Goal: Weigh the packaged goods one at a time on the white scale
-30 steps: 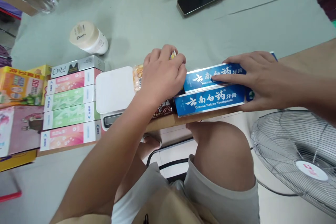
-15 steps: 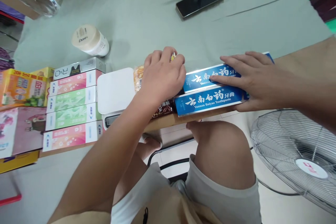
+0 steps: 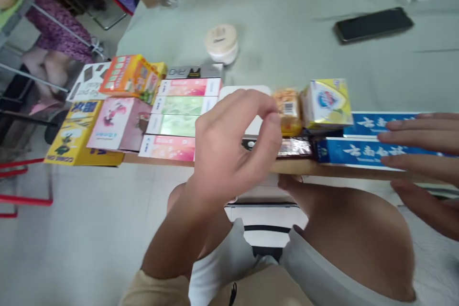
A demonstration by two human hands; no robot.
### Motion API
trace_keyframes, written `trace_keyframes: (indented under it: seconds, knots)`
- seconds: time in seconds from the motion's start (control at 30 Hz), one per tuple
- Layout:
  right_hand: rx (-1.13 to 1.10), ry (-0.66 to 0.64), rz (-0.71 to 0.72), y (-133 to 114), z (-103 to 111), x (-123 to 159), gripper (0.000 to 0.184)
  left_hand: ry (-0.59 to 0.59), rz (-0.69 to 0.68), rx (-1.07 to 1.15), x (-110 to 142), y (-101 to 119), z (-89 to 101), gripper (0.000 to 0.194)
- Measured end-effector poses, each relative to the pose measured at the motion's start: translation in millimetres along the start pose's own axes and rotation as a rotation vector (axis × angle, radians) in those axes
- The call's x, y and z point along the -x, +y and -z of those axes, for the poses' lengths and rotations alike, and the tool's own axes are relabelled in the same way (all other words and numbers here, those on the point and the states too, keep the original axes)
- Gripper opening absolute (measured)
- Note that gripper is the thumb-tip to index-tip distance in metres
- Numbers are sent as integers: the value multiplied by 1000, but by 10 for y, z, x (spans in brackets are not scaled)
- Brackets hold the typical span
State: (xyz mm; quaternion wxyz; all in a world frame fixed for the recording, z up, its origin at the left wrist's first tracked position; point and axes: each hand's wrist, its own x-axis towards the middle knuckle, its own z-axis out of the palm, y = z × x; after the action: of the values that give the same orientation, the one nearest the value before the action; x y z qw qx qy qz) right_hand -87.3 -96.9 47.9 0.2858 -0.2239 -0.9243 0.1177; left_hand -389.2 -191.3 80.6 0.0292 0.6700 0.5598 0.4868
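My left hand (image 3: pixel 233 141) hovers over the white scale (image 3: pixel 255 126), its fingers curled and the thumb bent toward the fingertips; I see nothing held there. My right hand (image 3: pixel 426 162) is at the right edge with fingers stretched and apart, over two blue toothpaste boxes: a rear one (image 3: pixel 366 123) and a front one (image 3: pixel 362 150). Left of these boxes sits a yellow and white box (image 3: pixel 327 105). Between it and the scale lies a snack packet (image 3: pixel 287 110), with a dark brown packet (image 3: pixel 296 147) in front.
Pink and green boxes (image 3: pixel 181 105) line the table's front edge, beside a pink carton (image 3: pixel 120 124), an orange box (image 3: pixel 125 76) and a yellow box (image 3: pixel 75 129). Behind stand a cream jar (image 3: pixel 221 43) and a phone (image 3: pixel 375 25). Another person's legs (image 3: pixel 48 69) show at far left.
The view has swung left. My left hand has come off the yellow and white box and moved left over the scale. My right hand has moved right along the toothpaste boxes, its fingers spread.
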Motion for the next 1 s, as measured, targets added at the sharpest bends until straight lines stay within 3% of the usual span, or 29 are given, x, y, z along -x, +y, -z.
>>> trace_keyframes:
  seconds: [0.1,0.17,0.3,0.47,0.57,0.67,0.8,0.9,1.0]
  knots:
    - [6,-79,383,-270,-317,-538,23,84,105,27,213,-332,363,18]
    - [-8,-77,485,-499,-555,-963,21,182,191,40,318,-580,568,16]
    - [-53,-120,538,-974,-1100,-1769,22,519,364,67,469,-974,960,12]
    - [-175,-148,657,-1508,-1759,-2597,25,857,421,-11,602,-1078,1466,17]
    - [-210,-238,597,-1823,-2122,-3046,30,1180,487,-103,696,-1108,1758,18]
    - [-127,-349,493,-2132,-2527,-3439,41,1456,699,38,823,-1234,1999,16]
    - [57,-410,394,-2474,-3020,-3737,40,1462,993,288,981,-1417,2155,33]
    - [114,-477,322,-2625,-3208,-3776,33,1429,1057,389,1035,-1485,2178,56]
    - [142,-561,271,-2701,-3244,-3755,36,1442,1040,472,1054,-1532,2193,62]
